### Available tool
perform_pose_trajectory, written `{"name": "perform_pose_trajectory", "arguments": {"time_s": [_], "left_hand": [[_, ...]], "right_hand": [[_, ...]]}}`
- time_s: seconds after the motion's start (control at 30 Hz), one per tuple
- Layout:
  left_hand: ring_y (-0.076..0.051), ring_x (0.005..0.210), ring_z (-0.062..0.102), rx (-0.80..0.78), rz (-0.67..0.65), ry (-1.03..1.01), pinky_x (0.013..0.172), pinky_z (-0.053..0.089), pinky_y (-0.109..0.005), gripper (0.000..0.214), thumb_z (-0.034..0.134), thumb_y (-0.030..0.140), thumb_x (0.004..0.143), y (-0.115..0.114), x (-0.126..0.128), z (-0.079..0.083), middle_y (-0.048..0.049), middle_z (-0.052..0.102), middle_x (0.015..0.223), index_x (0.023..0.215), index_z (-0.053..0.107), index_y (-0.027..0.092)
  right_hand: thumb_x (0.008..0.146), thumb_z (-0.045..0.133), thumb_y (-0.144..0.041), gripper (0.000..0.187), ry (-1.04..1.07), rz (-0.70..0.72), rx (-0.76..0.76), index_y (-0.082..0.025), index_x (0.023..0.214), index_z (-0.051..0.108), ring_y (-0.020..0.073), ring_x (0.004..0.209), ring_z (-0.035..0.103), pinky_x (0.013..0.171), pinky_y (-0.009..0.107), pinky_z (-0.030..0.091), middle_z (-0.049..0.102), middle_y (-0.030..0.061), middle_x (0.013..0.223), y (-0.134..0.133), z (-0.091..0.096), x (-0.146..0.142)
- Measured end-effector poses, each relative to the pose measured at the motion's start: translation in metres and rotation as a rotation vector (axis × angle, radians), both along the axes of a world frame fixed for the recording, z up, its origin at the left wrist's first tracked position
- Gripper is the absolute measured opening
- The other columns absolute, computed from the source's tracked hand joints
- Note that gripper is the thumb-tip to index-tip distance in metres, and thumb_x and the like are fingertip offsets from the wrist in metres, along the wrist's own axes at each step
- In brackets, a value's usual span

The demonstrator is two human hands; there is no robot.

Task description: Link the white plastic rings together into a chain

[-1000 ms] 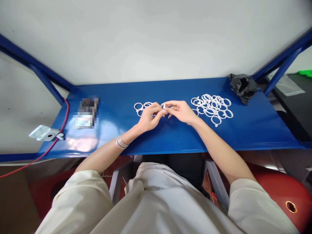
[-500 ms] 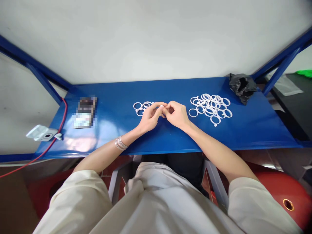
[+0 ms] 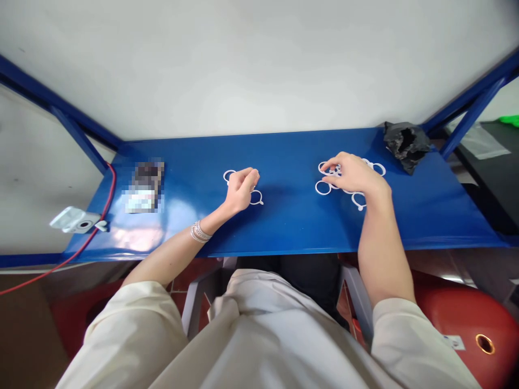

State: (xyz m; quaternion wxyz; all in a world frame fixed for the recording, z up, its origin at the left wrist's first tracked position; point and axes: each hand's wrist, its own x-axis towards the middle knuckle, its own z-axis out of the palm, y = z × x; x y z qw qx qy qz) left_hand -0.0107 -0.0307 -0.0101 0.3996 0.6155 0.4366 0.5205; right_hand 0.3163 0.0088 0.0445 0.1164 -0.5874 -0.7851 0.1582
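Observation:
My left hand [image 3: 240,189] rests on the blue table [image 3: 292,227] with its fingers curled in. A white plastic ring [image 3: 256,198] sticks out at its thumb side, lying on the table. Behind that hand a few more white rings [image 3: 229,175] form a small group. My right hand [image 3: 353,174] hovers palm down over the larger pile of white rings [image 3: 324,187], its fingers apart and bent, the fingertips touching rings at the pile's left end. Much of the pile is hidden under that hand.
A crumpled black bag [image 3: 405,143] lies at the table's back right corner. A blurred dark object [image 3: 144,186] sits at the left. A white device [image 3: 75,220] with a red cable [image 3: 106,200] hangs at the left edge. A red stool [image 3: 466,319] stands below right.
My hands were together at the middle, both working one ring. They have parted: the left moved down to the small group, the right swung right onto the large pile.

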Motion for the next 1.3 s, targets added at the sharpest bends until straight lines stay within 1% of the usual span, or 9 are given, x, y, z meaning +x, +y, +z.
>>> {"name": "perform_pose_trajectory", "arguments": {"time_s": [0.1,0.23,0.3,0.43,0.53,0.63,0.83,1.07,1.3], "left_hand": [[-0.009,0.052,0.028,-0.014,-0.003,-0.002,0.05,0.021,-0.028,0.062,0.062,0.067,0.096,0.001,-0.003,0.0,0.0047,0.033,0.055,0.059,0.042,0.022],[-0.009,0.052,0.025,-0.018,0.019,0.026,0.05,0.02,-0.028,0.062,0.065,0.064,0.095,0.001,-0.003,0.002,0.0049,0.032,0.054,0.057,0.041,0.021],[-0.009,0.052,0.024,-0.018,0.021,0.045,0.05,0.019,-0.028,0.062,0.065,0.062,0.096,0.0,-0.002,0.004,0.0048,0.031,0.054,0.056,0.041,0.021],[-0.008,0.052,0.026,-0.014,0.013,0.075,0.051,0.019,-0.028,0.063,0.066,0.06,0.096,-0.003,0.001,0.01,0.0038,0.033,0.053,0.054,0.041,0.02],[-0.008,0.052,0.027,-0.032,0.036,0.074,0.051,0.02,-0.028,0.061,0.068,0.059,0.095,-0.002,0.0,0.012,0.0034,0.035,0.053,0.055,0.043,0.02],[-0.008,0.052,0.027,-0.097,0.03,0.017,0.05,0.019,-0.026,0.058,0.069,0.059,0.092,0.002,-0.002,0.011,0.0043,0.033,0.054,0.057,0.044,0.02],[-0.006,0.048,0.02,-0.21,-0.12,-0.168,0.047,0.014,-0.025,0.053,0.07,0.056,0.087,0.004,-0.002,0.015,0.0075,0.025,0.053,0.057,0.043,0.021],[-0.004,0.044,0.017,-0.294,-0.138,-0.307,0.044,0.015,-0.023,0.058,0.073,0.052,0.079,0.002,0.004,0.02,0.0089,0.02,0.049,0.051,0.032,0.023],[-0.005,0.044,0.016,-0.334,-0.141,-0.32,0.044,0.016,-0.025,0.057,0.07,0.05,0.079,0.002,0.003,0.02,0.0089,0.018,0.05,0.052,0.028,0.025]], "right_hand": [[0.08,0.086,-0.027,0.023,-0.092,0.044,-0.061,-0.022,0.102,0.087,0.0281,0.093,0.069,0.086,0.043,0.056,0.075,0.0096,0.1,0.003,-0.008,0.005],[0.081,0.083,-0.018,0.002,-0.178,-0.014,-0.05,-0.019,0.081,0.085,0.0318,0.094,0.066,0.086,0.049,0.057,0.07,0.0132,0.092,0.003,-0.021,-0.008],[0.082,0.082,-0.016,0.007,-0.157,-0.044,-0.013,-0.018,0.075,0.083,0.0346,0.1,0.064,0.088,0.052,0.057,0.068,0.0154,0.097,0.003,-0.025,-0.012],[0.088,0.077,-0.021,0.007,-0.013,-0.06,0.121,-0.019,0.088,0.084,0.0369,0.111,0.061,0.1,0.059,0.054,0.064,0.0153,0.11,0.004,-0.026,-0.013],[0.092,0.075,-0.027,0.01,0.076,-0.095,0.163,-0.021,0.094,0.083,0.0371,0.113,0.062,0.103,0.06,0.051,0.063,0.0143,0.114,0.005,-0.022,-0.014],[0.093,0.075,-0.031,0.012,0.105,-0.124,0.145,-0.022,0.094,0.083,0.0354,0.108,0.064,0.102,0.058,0.051,0.064,0.0133,0.111,0.006,-0.018,-0.014],[0.092,0.075,-0.031,0.013,0.151,-0.131,0.141,-0.022,0.093,0.084,0.0316,0.102,0.064,0.098,0.052,0.053,0.065,0.0121,0.108,0.007,-0.018,-0.014],[0.09,0.074,-0.029,0.012,0.172,-0.11,0.116,-0.022,0.093,0.083,0.0293,0.099,0.065,0.095,0.049,0.052,0.068,0.0116,0.107,0.002,-0.012,-0.02],[0.089,0.073,-0.029,0.012,0.206,-0.124,0.154,-0.021,0.09,0.082,0.0263,0.091,0.066,0.09,0.045,0.054,0.071,0.0101,0.101,0.002,-0.01,-0.021]]}}
